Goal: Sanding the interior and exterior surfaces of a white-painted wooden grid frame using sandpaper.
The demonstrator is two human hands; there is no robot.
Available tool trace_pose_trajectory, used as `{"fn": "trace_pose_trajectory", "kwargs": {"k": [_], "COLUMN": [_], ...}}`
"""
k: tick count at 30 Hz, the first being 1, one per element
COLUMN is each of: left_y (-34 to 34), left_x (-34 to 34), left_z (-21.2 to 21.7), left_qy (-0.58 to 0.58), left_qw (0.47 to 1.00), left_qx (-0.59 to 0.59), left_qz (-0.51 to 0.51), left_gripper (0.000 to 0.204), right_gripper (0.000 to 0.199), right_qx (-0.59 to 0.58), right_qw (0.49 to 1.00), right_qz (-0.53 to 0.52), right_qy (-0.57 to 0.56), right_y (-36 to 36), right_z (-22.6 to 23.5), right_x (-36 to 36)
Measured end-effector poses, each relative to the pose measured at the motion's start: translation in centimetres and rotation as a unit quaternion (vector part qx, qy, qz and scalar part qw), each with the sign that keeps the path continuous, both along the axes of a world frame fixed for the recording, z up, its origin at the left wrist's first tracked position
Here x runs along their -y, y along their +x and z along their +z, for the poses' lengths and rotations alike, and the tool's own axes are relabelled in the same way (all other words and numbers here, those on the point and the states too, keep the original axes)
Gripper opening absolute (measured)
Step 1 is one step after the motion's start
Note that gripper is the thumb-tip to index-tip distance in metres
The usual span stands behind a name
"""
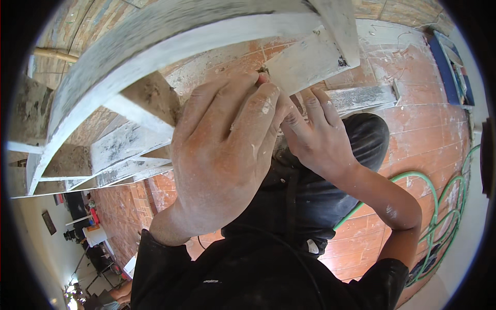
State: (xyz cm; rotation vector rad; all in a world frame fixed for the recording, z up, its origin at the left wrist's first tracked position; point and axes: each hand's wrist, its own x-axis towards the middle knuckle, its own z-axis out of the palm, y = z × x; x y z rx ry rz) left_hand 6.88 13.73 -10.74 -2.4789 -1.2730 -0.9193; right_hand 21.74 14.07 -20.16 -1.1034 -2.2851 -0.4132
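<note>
My left hand [222, 150], dusty with white powder, is raised close in front of me. Its fingers are bent and pressed together, their tips meeting at the left end of a whitish flat board [305, 62]. Beside it, my right hand [320, 137] is curled with its fingertips up against the board's lower edge, and its thumb side meets the left hand. Whatever the fingers pinch is hidden behind them. The board joins a large white-painted wooden frame [196, 39] with a curved-looking rail and cross pieces, worn and smudged grey.
Below the frame lies a dusty orange tile floor [408, 124]. A blue tray [452, 70] stands at the far right by the wall, with a coiled green hose [444, 217] nearer. A whitish plank [364, 98] rests beyond my knee. Part of another person [121, 294] shows at lower left.
</note>
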Motion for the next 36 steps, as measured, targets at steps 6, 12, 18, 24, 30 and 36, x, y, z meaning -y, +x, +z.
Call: {"fn": "trace_pose_trajectory", "kwargs": {"k": [6,12,18,24,30,36], "left_y": [1.2,1.6,0.4,1.0,0.9,0.9], "left_x": [-1.5,-0.6,-0.5,0.4,-0.2,-0.2], "left_z": [1.1,1.6,1.2,1.1,1.8,1.6], "left_qy": [-0.035,-0.069,-0.059,-0.079,-0.116,-0.094], "left_qw": [0.995,0.995,0.994,0.995,0.990,0.990], "left_qx": [-0.090,-0.074,-0.085,-0.029,-0.077,-0.103], "left_qz": [0.032,0.025,0.017,0.055,0.026,0.019], "left_gripper": [0.015,0.017,0.020,0.030,0.027,0.023], "right_gripper": [0.054,0.056,0.047,0.050,0.050,0.046], "right_qx": [0.009,0.016,-0.022,-0.011,-0.012,-0.012], "right_qw": [1.000,1.000,0.999,1.000,1.000,1.000], "right_qz": [0.013,0.019,0.021,0.019,0.023,0.024], "right_qy": [-0.011,0.003,-0.009,0.006,-0.018,-0.005], "right_y": [-0.2,0.3,-0.3,-0.2,-0.2,-0.3], "right_z": [-0.3,0.1,0.0,-0.2,0.0,0.1], "right_x": [0.1,0.3,0.5,0.6,0.8,0.6]}}
